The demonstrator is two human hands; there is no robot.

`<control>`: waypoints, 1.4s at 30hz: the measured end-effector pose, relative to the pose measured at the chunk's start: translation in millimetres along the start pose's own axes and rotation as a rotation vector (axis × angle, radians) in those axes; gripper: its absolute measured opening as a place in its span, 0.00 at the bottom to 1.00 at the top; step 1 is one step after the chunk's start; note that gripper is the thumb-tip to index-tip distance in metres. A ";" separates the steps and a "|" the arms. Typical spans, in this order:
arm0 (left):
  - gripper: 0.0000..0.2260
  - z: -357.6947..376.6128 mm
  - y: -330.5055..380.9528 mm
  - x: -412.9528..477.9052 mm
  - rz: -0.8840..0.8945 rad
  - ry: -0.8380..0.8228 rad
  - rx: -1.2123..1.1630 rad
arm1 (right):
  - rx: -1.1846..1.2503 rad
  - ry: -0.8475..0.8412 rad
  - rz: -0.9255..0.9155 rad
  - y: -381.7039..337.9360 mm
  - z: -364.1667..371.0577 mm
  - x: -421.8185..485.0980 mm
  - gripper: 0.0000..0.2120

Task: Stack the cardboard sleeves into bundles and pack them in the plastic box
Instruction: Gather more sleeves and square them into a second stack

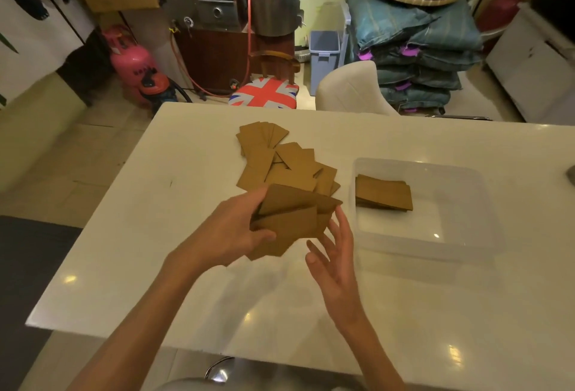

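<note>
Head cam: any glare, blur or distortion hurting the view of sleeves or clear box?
Head view: warm dim light; glare spots on the glossy table and inside the plastic box, whose walls barely show; wide-angle stretch at frame edges; right hand slightly soft; held sleeves and boxed bundle readable.

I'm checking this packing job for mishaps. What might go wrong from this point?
1. The brown cardboard sleeves gripped in the left hand are fanned and skewed, with the open right hand only at their edge; some may slip out.
2. Packed uneven, they might sit crooked beside the flat bundle in the clear plastic box.
</note>
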State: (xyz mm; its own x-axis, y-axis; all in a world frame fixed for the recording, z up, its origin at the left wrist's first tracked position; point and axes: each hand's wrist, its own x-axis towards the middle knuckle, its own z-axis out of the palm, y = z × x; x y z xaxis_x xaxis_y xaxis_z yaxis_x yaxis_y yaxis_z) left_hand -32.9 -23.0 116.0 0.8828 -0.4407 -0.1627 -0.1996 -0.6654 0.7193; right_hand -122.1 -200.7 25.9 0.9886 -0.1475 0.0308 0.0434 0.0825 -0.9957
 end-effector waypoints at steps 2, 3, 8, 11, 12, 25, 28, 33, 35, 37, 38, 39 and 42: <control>0.23 8.4 7.7 -6.1 0.067 -0.021 0.091 | -0.021 -0.016 0.030 -3.1 -11.3 -11.7 0.39; 0.23 17.6 10.0 -9.1 0.086 -0.051 0.139 | -0.045 -0.006 0.051 -2.8 -16.8 -18.6 0.41; 0.42 53.8 12.4 -13.0 0.115 -0.129 0.253 | -0.065 0.176 0.160 11.1 -31.7 -35.3 0.43; 0.49 55.1 10.9 -11.8 0.121 -0.098 0.226 | -0.143 0.256 0.112 16.3 -37.4 -33.5 0.31; 0.49 54.4 8.8 -11.6 0.103 -0.100 0.239 | -0.169 0.251 0.098 17.1 -39.3 -32.3 0.28; 0.44 39.1 -11.3 -6.9 0.071 -0.158 0.027 | -0.560 -0.014 -0.055 6.6 -19.6 -4.2 0.31; 0.43 35.4 -10.7 -3.0 -0.007 -0.211 0.132 | -0.575 -0.049 -0.063 12.4 -27.4 -6.3 0.37; 0.24 54.0 -28.4 -1.3 -0.045 -0.255 0.289 | -0.433 -0.282 0.006 9.6 -19.0 -14.0 0.34; 0.24 59.5 -32.7 2.0 0.022 -0.229 0.257 | -0.424 -0.319 0.011 5.0 -19.1 -12.3 0.33; 0.24 58.7 -38.0 4.6 0.053 -0.200 0.221 | -0.404 -0.360 0.037 2.3 -27.7 -8.5 0.30; 0.23 58.7 -41.0 4.5 0.064 -0.180 0.196 | -0.388 -0.385 0.063 1.2 -32.5 -7.2 0.29; 0.22 59.9 -42.9 3.8 0.070 -0.155 0.165 | -0.375 -0.392 0.090 0.2 -35.3 -6.8 0.29; 0.23 68.1 -42.9 0.8 0.018 -0.080 0.051 | -0.432 -0.273 0.068 1.8 -27.5 -6.7 0.34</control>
State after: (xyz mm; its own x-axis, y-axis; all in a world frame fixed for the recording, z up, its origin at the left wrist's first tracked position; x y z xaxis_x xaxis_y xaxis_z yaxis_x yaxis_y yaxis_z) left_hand -52.6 -35.9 39.1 0.8425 -0.4983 -0.2046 -0.2384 -0.6855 0.6879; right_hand -132.6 -226.7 21.4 0.9912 0.1116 -0.0712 -0.0292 -0.3400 -0.9400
